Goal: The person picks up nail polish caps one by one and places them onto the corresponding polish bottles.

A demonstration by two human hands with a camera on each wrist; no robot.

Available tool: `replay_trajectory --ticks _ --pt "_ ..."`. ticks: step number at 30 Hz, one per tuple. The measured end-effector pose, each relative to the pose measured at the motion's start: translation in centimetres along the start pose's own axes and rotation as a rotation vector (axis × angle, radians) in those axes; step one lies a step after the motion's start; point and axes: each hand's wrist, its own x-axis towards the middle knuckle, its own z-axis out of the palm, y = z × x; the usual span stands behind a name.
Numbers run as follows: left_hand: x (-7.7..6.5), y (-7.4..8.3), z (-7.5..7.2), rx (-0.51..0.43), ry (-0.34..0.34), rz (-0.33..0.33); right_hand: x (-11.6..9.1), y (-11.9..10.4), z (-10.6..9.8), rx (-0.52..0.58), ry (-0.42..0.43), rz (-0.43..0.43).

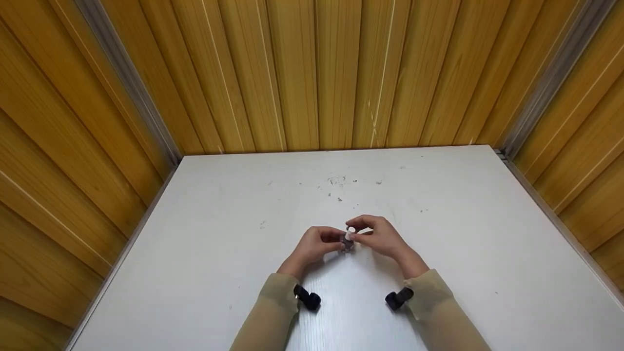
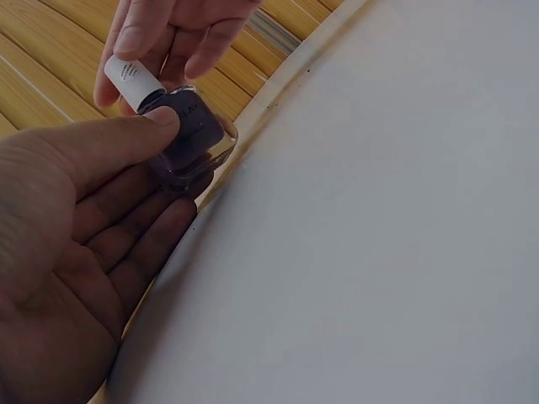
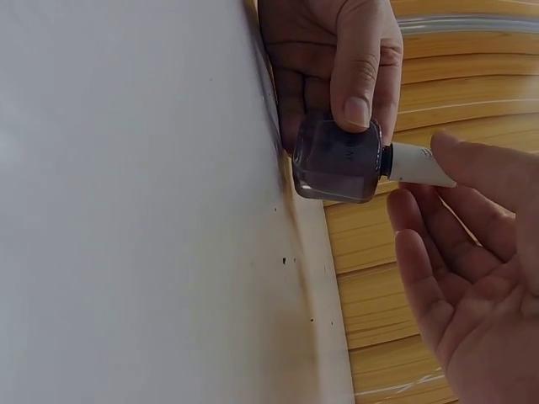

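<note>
A small glass nail polish bottle with dark purple-grey polish and a white cap is held between both hands above the table. My left hand grips the glass body, thumb across its front and fingers behind. With thumb and fingertips, my right hand pinches the cap. In the right wrist view a dark neck shows between cap and glass; whether the cap is screwed tight I cannot tell. The bottle looks tilted in the left wrist view, its cap toward the right hand.
Under the hands spreads a white table with scattered dark marks on its far half. Wood-patterned panels rise behind it and on both sides, with grey metal posts at the corners. Each wrist wears a small black camera.
</note>
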Motion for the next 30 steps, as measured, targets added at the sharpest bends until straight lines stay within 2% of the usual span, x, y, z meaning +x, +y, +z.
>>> replay_trajectory --ticks 8,21,30 --pt "-0.01 0.09 -0.08 0.018 -0.003 0.003 0.09 0.18 0.00 -0.012 0.004 -0.003" --pt "-0.15 0.25 -0.01 0.017 -0.012 0.000 0.18 0.32 0.26 -0.053 0.044 0.053" --pt "-0.14 0.36 -0.09 0.031 -0.004 -0.002 0.10 0.34 0.14 0.029 0.011 -0.002"
